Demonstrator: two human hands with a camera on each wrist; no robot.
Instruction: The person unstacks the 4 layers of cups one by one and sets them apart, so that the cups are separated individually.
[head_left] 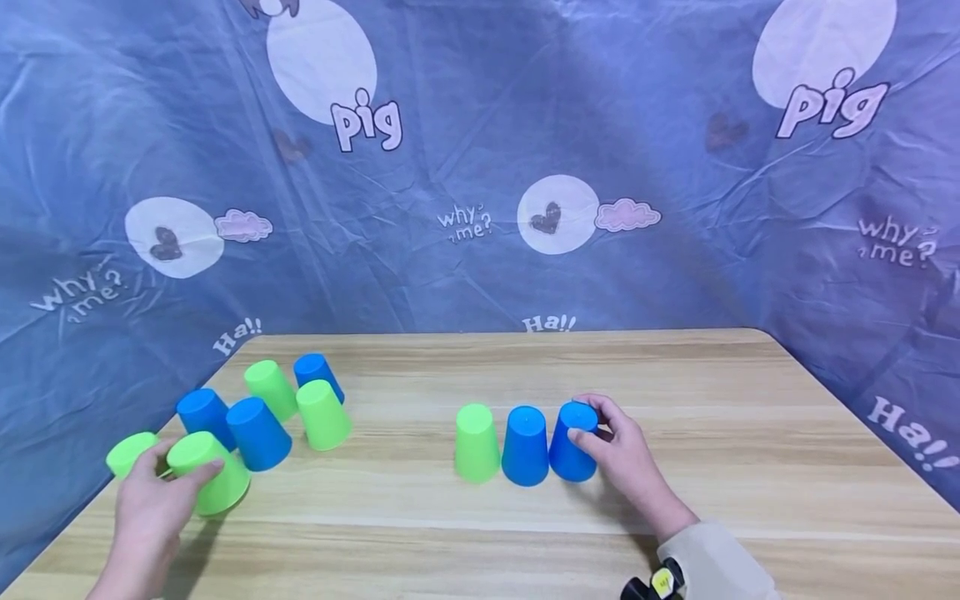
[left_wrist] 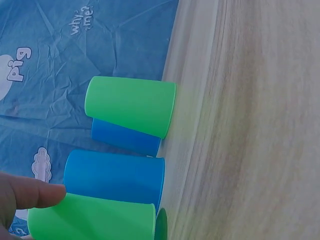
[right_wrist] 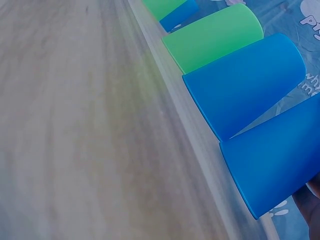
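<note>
My left hand (head_left: 152, 508) grips an upside-down green cup (head_left: 221, 483) at the table's left side, thumb on its near side. Whether that cup touches the table I cannot tell. Another green cup (head_left: 131, 450) stands behind the hand, partly hidden. Near the table's middle, a row holds one green cup (head_left: 477, 446) and a blue cup (head_left: 525, 450), both upside down, with a second blue cup (head_left: 570, 457) at the right end. My right hand (head_left: 624, 457) holds that end cup between thumb and fingers; its rim sits close beside the middle cup.
Behind the left hand stand more upturned cups: two blue cups (head_left: 258, 437) (head_left: 202, 417), two green cups (head_left: 324, 417) (head_left: 272, 390) and a blue cup (head_left: 318, 375) farthest back. Below is a wooden table (head_left: 420, 542); a printed blue cloth (head_left: 465, 125) hangs around it.
</note>
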